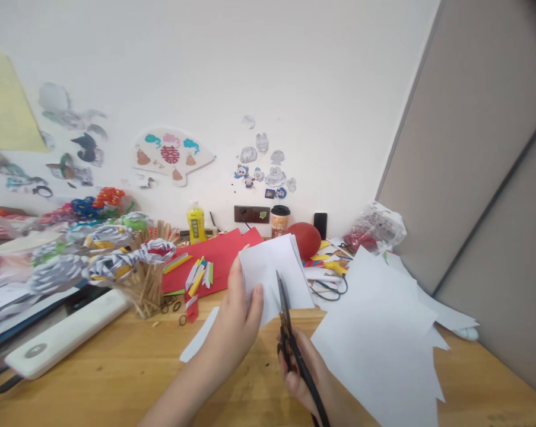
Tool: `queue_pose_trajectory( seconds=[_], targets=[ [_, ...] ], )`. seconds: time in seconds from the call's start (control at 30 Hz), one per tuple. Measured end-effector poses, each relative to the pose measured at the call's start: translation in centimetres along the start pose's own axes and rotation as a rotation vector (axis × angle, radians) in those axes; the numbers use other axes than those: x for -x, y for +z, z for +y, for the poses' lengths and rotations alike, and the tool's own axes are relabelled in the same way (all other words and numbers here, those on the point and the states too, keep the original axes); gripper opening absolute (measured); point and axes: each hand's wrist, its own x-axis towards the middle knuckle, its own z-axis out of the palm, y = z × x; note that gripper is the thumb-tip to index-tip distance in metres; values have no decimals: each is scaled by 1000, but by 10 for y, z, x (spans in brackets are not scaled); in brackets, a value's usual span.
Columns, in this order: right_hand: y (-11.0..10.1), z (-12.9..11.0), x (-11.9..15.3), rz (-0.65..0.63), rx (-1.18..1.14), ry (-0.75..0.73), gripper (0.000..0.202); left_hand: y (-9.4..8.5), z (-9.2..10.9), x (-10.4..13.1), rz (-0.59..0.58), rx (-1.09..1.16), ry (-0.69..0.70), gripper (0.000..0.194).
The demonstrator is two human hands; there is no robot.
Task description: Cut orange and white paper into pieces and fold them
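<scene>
My left hand grips a small stack of white paper by its left side, thumb on the front and fingers behind. The stack is held up off the wooden table, tilted towards me. In my right hand is a pair of black-handled scissors, its blades pointing up over the lower part of the paper. The blades look nearly closed; whether paper lies between them I cannot tell. A white paper strip lies on the table left of my left wrist.
Large white sheets are spread at the right. Red paper with folded coloured strips lies behind my left hand. Further left are a bundle of wooden sticks and a long white device. A yellow bottle, a cup and a red balloon stand near the wall.
</scene>
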Motion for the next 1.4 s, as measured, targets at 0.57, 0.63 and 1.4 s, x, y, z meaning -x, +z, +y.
queue_pose_trajectory(
  seconds=[0.57,0.63,1.4],
  targets=[
    [-3,-9,12,123,-135,-159,49,-4,5,-3,-12,-6,-6,54],
    [-4,-7,12,117,-132,-138,51,-5,4,-3,-12,-15,-16,55],
    [-4,-5,2,60,-217,-80,62,0,-1,4,-76,16,-46,56]
  ],
)
